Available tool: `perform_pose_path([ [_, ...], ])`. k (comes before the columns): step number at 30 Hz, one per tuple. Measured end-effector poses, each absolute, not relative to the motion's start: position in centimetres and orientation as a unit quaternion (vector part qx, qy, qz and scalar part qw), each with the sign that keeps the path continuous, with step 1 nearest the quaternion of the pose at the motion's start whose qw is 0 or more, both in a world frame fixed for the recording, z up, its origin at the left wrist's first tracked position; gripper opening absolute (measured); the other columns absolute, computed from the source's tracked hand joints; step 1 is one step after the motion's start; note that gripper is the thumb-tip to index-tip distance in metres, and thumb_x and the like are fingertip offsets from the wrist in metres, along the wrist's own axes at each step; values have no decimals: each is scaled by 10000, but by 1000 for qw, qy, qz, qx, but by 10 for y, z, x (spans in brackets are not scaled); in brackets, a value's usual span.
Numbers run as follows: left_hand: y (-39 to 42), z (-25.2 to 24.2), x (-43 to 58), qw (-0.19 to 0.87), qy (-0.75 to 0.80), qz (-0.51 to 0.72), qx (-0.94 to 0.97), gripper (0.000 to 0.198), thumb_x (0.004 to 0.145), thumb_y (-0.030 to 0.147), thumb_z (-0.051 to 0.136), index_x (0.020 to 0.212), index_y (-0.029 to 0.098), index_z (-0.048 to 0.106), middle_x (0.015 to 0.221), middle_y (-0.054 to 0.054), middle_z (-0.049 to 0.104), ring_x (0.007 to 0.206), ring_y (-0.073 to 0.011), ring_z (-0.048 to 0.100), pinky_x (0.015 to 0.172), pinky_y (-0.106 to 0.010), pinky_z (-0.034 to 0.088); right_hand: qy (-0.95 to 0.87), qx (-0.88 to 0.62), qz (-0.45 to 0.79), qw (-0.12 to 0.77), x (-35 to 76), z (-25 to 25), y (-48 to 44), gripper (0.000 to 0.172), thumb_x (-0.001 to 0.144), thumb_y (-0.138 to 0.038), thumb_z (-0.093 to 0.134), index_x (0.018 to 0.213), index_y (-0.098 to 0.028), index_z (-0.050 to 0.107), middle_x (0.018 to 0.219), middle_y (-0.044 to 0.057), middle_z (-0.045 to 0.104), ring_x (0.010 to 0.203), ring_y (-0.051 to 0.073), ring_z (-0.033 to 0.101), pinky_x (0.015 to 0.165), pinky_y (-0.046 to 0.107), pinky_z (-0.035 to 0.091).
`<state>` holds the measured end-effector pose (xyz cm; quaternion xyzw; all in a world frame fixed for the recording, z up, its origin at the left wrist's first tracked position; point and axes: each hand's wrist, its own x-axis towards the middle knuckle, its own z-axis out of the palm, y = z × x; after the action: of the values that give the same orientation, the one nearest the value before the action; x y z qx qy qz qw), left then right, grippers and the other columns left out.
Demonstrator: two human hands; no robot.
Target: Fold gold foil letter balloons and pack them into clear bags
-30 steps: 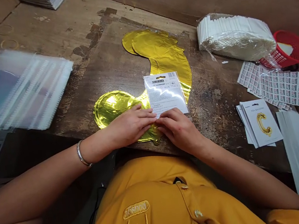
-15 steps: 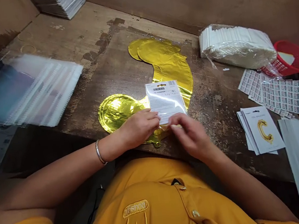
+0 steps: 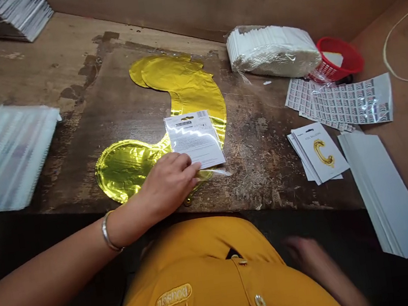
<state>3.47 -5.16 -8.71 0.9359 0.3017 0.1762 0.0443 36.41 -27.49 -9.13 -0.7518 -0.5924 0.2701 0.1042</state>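
Note:
A flat gold foil balloon [image 3: 184, 83] shaped like a C lies on the worn wooden table [image 3: 261, 136]. On its lower curve rests a clear packet with a white printed card [image 3: 194, 140]. My left hand [image 3: 167, 185] lies on the balloon's lower end, fingers together and resting at the card's bottom left corner, holding it down. My right hand [image 3: 308, 257] is blurred, low below the table's front edge and away from the card; its fingers cannot be made out.
Clear plastic sleeves [image 3: 3, 153] are stacked at left. At right lie cards printed with a gold C [image 3: 317, 151], sticker sheets [image 3: 346, 100], white strips [image 3: 387, 190], a wrapped white bundle [image 3: 273, 52] and a red basket [image 3: 339, 57]. A paper stack [image 3: 12, 13] sits at far left.
My right hand has left the card's bottom edge and dropped down and right, below the table edge. My left hand stays on the card. The view has shifted right.

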Motion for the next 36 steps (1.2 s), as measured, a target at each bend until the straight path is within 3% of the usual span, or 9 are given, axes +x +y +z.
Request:
perform_pose_path([
  [4, -52, -98, 46, 45, 309, 227, 923, 224, 969, 250, 491, 946, 160, 694, 941, -91, 685, 846, -216, 594, 750, -347, 475, -701, -663, 134, 224, 345, -51, -197, 143, 860, -292, 640, 953, -256, 742, 917, 51, 766, 806, 217, 714, 784, 351, 581],
  [7, -50, -106, 43, 89, 312, 267, 907, 218, 971, 243, 495, 935, 164, 695, 944, -71, 695, 868, -205, 592, 786, -345, 475, -803, -524, 133, 250, 316, -53, -120, 339, 801, -337, 737, 1120, -232, 694, 1303, 99, 643, 1236, 294, 552, 1037, 480, 462],
  [9, -50, -107, 40, 127, 313, 278, 900, 214, 970, 230, 497, 920, 159, 693, 944, -69, 697, 873, -199, 592, 814, -350, 478, -831, -464, 187, 242, 299, -69, -82, 309, 780, -336, 761, 1067, -237, 701, 1310, 83, 640, 1298, 291, 492, 1066, 500, 433],
  [13, -48, -101, 37, 191, 334, 278, 880, 168, 944, 206, 530, 850, 159, 662, 882, -53, 679, 840, -179, 590, 805, -323, 484, -793, -489, 230, 280, 281, -92, -58, 39, 812, -263, 723, 832, -233, 708, 1127, 63, 731, 1165, 257, 566, 1006, 466, 472],
  [16, -46, -95, 34, 174, 423, 243, 855, 66, 881, 210, 609, 849, 153, 614, 844, -59, 632, 806, -195, 580, 744, -326, 484, -756, -542, 220, 293, 274, -90, -63, 71, 799, -222, 718, 740, -228, 680, 1047, 62, 756, 1065, 258, 593, 918, 439, 505],
  [20, -34, -86, 21, 146, 545, 202, 800, 354, 798, 222, 677, 1115, 123, 554, 1057, -131, 618, 860, -227, 604, 754, -357, 501, -721, -592, 191, 305, 262, -84, -67, 63, 812, -205, 679, 763, -223, 643, 1020, 60, 754, 971, 244, 620, 880, 423, 495],
  [25, -4, -76, 20, 344, 541, 168, 749, 508, 760, 220, 693, 1235, 181, 517, 889, -39, 685, 689, -184, 646, 632, -301, 508, -696, -639, 152, 290, 251, -89, -68, 23, 831, -220, 600, 847, -214, 584, 951, 80, 702, 892, 236, 609, 820, 399, 486],
  [32, -3, -75, 46, 560, 482, 315, 595, 596, 719, 130, 700, 1275, 164, 487, 762, 5, 628, 652, -146, 626, 539, -227, 503, -625, -652, 209, 375, 268, -91, -63, 541, 758, -388, 683, 1230, -156, 555, 1049, 116, 641, 883, 237, 602, 806, 407, 522],
  [36, -12, -69, 35, 571, 374, 356, 638, 459, 861, 260, 624, 1286, 147, 493, 886, -67, 675, 801, -189, 680, 706, -320, 574, -593, -558, 453, 363, 277, -70, -50, 458, 819, -530, 623, 1074, -152, 669, 896, 93, 701, 665, 179, 589, 591, 307, 524],
])
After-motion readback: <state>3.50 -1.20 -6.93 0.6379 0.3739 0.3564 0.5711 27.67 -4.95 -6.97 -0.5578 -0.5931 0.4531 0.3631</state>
